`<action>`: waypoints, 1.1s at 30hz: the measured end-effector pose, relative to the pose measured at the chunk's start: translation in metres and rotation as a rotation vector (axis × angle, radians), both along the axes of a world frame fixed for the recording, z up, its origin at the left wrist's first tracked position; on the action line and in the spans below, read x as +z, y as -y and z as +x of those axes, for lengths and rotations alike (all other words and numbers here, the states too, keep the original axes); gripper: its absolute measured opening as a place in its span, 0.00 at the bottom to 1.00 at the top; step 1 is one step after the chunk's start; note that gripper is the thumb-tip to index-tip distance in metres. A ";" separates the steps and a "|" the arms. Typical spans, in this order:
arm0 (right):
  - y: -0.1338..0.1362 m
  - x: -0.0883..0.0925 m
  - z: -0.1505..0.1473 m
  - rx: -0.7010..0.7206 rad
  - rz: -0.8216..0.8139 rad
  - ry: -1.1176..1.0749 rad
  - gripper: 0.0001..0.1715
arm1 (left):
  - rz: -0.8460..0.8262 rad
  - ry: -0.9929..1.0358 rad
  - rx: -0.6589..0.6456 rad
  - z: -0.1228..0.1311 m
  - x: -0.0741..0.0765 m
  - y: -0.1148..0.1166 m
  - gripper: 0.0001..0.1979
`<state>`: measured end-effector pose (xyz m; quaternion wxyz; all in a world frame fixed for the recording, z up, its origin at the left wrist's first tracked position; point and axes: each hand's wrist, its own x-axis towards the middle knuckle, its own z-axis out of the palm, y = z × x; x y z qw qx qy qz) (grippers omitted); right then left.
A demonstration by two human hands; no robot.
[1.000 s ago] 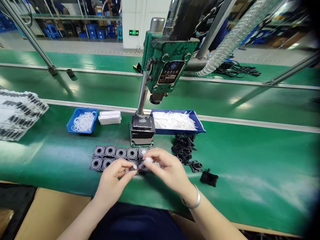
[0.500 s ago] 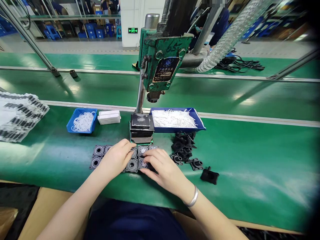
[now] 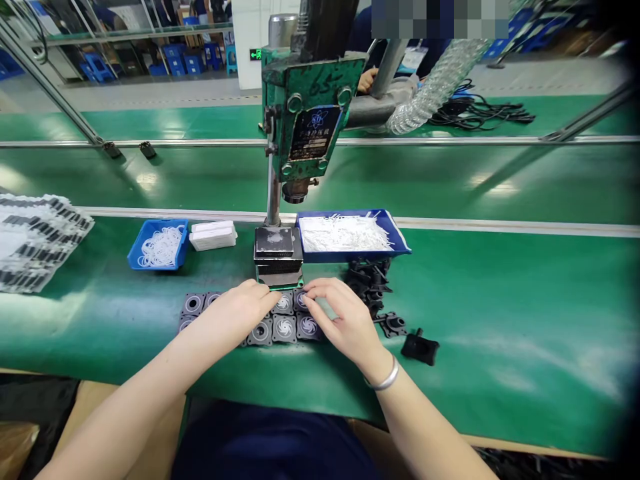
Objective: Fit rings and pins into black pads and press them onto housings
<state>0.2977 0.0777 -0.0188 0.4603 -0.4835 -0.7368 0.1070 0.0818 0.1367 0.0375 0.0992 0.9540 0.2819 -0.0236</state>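
Square black plastic parts [image 3: 284,328] are laid in two rows before the green metal press [image 3: 310,127]. Over them, the left hand [image 3: 244,308] is held with fingers bunched, the right hand [image 3: 347,323] with fingers curled; whether anything is pinched cannot be told.

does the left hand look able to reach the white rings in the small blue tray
Likely yes: the white rings sit uncovered, with green tabletop between their tray and the left hand.
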 end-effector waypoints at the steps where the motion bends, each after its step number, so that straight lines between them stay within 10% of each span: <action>1: -0.001 -0.002 0.001 -0.007 0.009 -0.008 0.04 | -0.001 -0.009 -0.013 0.002 0.000 0.000 0.21; 11: -0.004 -0.014 0.015 -0.087 0.026 -0.078 0.04 | 0.049 0.227 0.102 -0.023 0.005 0.004 0.20; 26: -0.003 -0.020 0.012 -0.040 -0.015 -0.054 0.05 | 0.205 0.060 0.189 -0.025 -0.038 0.050 0.32; 33: 0.000 -0.026 0.015 -0.068 0.100 0.006 0.02 | 0.101 0.166 0.259 -0.040 -0.020 0.056 0.31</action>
